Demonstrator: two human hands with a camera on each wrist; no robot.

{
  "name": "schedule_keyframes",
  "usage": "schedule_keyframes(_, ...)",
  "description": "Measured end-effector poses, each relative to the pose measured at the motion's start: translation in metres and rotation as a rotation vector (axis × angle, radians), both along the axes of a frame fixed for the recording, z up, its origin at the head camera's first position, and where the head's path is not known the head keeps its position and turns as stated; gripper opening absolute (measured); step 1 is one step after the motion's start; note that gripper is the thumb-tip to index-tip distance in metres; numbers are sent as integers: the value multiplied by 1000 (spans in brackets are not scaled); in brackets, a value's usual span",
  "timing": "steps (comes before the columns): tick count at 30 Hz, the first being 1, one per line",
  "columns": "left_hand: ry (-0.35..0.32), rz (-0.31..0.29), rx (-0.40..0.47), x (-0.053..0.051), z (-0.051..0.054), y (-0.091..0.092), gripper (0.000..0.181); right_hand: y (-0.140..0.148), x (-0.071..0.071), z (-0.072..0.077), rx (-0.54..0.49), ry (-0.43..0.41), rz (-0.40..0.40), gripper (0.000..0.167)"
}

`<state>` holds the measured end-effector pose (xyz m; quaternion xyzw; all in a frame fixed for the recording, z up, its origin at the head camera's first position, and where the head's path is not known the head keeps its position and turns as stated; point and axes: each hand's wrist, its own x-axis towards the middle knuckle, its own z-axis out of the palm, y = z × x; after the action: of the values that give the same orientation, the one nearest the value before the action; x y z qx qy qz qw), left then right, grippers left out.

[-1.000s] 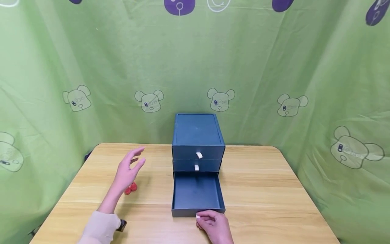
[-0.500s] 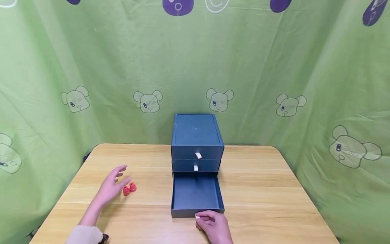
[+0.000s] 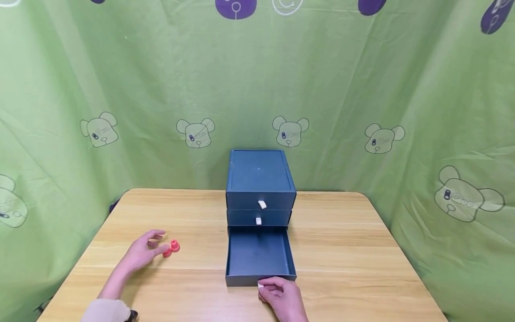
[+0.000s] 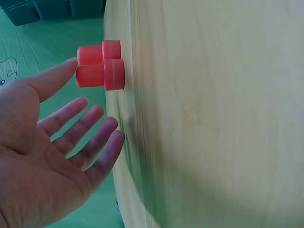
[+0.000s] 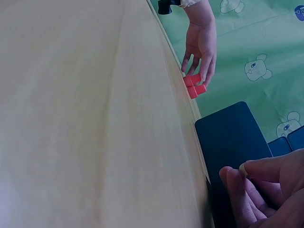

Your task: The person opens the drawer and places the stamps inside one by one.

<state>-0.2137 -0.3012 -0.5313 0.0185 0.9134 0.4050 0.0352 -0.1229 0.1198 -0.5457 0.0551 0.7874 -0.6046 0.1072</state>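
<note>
Two small red stepped pieces, each a narrow cylinder on a wider round base, stand side by side on the left of the table. One red piece (image 3: 175,246) shows fully in the head view; the thumb partly covers the other red piece (image 3: 166,253). My left hand (image 3: 141,254) is beside them, fingers spread and loosely bent; in the left wrist view its thumb tip is at the red pieces (image 4: 90,76), contact unclear. My right hand (image 3: 283,298) pinches the white pull tab (image 3: 260,285) of the bottom drawer (image 3: 241,281), which is pulled out with nothing visible inside.
The blue drawer cabinet (image 3: 259,172) stands at the back middle of the wooden table (image 3: 342,255). Its two upper drawers are closed, each with a white tab. A green curtain (image 3: 241,80) with bear prints hangs behind and along both sides.
My left hand has moved left and down from above the red pieces to beside them, its thumb now at the nearer one. My right hand and the pulled-out drawer have stayed put.
</note>
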Motion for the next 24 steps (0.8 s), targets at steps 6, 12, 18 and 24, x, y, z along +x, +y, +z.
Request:
schedule_keyframes(6, -20, -3, 20, 1, 0, 1, 45, 0, 0, 1, 3, 1, 1, 16)
schedule_keyframes(12, -29, -2, 21, 1, 0, 2, 29, 0, 0, 1, 5, 0, -2, 16)
schedule_keyframes(18, -24, 1, 28, 2, -2, 3, 20, -1, 0, -1, 11, -9, -6, 15)
schedule_keyframes(24, -22, 14, 33, 2, -4, 3, 18, 0, 0, -1, 7, -8, -6, 14)
